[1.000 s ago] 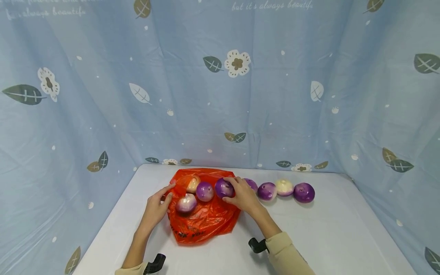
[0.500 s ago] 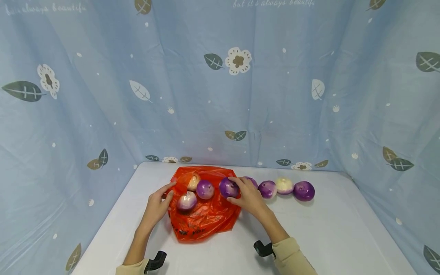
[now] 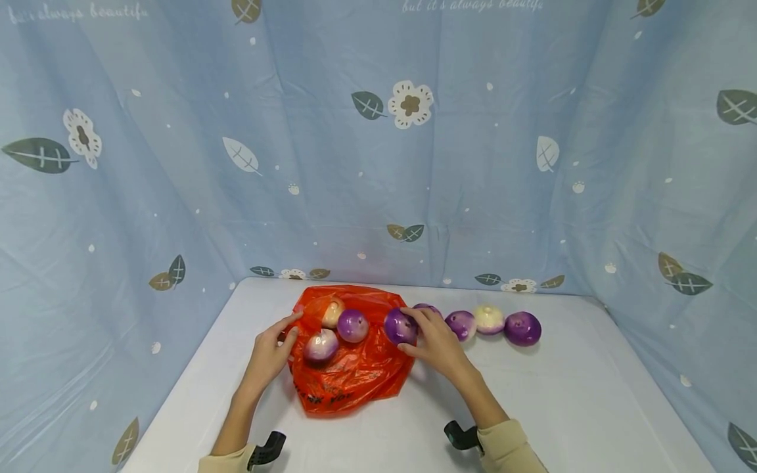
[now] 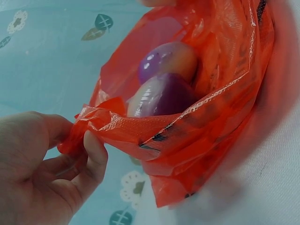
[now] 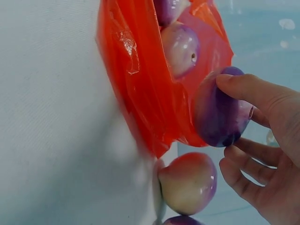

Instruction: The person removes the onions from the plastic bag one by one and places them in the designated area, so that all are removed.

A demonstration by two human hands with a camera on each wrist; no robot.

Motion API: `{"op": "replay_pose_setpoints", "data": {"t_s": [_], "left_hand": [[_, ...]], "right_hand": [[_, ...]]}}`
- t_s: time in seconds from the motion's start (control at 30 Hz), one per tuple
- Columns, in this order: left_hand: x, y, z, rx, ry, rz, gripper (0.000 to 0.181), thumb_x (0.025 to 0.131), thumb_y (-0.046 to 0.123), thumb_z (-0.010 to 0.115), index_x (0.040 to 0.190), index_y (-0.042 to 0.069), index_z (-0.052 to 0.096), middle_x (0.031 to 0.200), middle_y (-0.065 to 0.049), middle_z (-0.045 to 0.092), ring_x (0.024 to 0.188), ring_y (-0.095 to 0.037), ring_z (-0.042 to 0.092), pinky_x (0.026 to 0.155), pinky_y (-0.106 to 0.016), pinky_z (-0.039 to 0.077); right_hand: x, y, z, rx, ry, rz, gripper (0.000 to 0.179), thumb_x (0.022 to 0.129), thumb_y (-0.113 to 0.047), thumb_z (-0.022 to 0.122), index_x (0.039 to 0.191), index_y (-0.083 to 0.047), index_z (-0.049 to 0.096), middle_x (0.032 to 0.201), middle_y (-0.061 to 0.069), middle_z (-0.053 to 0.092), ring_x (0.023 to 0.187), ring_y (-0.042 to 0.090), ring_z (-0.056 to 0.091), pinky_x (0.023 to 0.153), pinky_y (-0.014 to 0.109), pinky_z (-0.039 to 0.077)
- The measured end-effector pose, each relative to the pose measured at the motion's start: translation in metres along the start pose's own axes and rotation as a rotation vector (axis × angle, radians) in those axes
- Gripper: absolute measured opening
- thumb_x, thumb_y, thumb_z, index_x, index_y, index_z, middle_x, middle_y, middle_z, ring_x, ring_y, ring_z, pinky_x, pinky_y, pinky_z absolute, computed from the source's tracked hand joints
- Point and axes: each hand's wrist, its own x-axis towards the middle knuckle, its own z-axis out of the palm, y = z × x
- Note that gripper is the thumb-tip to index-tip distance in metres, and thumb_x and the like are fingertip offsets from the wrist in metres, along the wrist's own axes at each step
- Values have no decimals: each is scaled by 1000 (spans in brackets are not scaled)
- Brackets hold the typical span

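A red plastic bag (image 3: 369, 374) lies on the table with its mouth spread. My left hand (image 3: 269, 351) pinches the bag's left edge between thumb and fingers, as the left wrist view shows. In my right hand (image 3: 439, 343), thumb and fingertips grip a purple onion (image 3: 399, 326) at the bag's right side. Inside the bag are a purple onion (image 3: 353, 326), a white-and-purple onion (image 3: 321, 346) and a yellowish onion (image 3: 334, 313), partly covered by red film. In the right wrist view the gripped onion (image 5: 220, 112) is at the bag's rim, above another onion (image 5: 190, 183) outside.
Right of the bag, several onions stand in a row: one (image 3: 427, 307) partly behind my right hand, a purple-and-white one (image 3: 461, 325), a pale one (image 3: 489, 320) and a dark purple one (image 3: 523, 328). A blue patterned curtain (image 3: 319, 197) encloses the white table (image 3: 568, 407).
My right hand has moved a little to the right with the purple onion, away from the onions in the bag. The left hand keeps its place on the bag's edge.
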Motion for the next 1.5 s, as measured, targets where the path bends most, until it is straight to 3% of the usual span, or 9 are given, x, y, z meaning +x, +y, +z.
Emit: {"op": "replay_pose_setpoints", "data": {"t_s": [0.3,0.6,1.13,1.5], "left_hand": [[0,1,0,3,3,-7,37,96,7,58,133,10,61,130,-17,64,85,-22,58,63,-18,52],[0,0,-1,-1,21,33,37,96,5,57,132,8,61,129,-17,65,83,-21,58,62,-19,51],[0,-2,-2,10,35,46,37,95,4,58,131,9,62,128,-17,65,84,-21,58,65,-20,51],[1,-2,-2,8,28,35,36,96,5,58,132,9,62,129,-17,65,85,-22,58,65,-19,51]], "right_hand": [[-8,4,-6,-3,17,0,70,76,-39,83,138,-27,54,133,6,59,126,27,55,98,51,51],[-17,9,-12,-16,24,19,71,74,-39,85,137,-25,54,131,5,61,125,29,55,99,54,49],[-41,20,-13,-10,53,54,75,72,-33,87,139,-28,54,129,6,60,119,27,57,90,54,54],[-48,32,-13,-42,105,14,74,70,-32,88,137,-24,56,126,8,62,116,28,59,90,52,54]]}}
